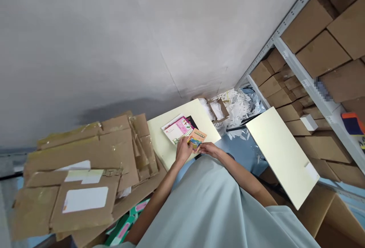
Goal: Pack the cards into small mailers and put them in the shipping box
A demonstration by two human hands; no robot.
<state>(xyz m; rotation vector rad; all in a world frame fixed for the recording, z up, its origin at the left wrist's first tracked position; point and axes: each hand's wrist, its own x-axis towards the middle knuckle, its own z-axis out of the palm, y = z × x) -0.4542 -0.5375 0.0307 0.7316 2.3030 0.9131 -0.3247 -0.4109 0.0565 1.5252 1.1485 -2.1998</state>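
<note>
My left hand (184, 150) is closed on the lower left edge of a small orange packet (199, 135) with a blue and yellow picture. At the packet's lower right edge is my right hand (209, 148), its fingers bent and pressed on the same packet. Under and behind the packet lies a pink and white booklet (178, 127) with large green letters. A black item (192, 122) shows beside the booklet. All of these are over the pale yellow table (159, 138), near its front edge.
Flattened cardboard boxes (85, 164) are piled at the left. Behind the table's right end stand an open carton (218, 110) and white scraps (238, 105). A second pale board (282, 157) is at the right, before shelves of brown boxes (323, 52).
</note>
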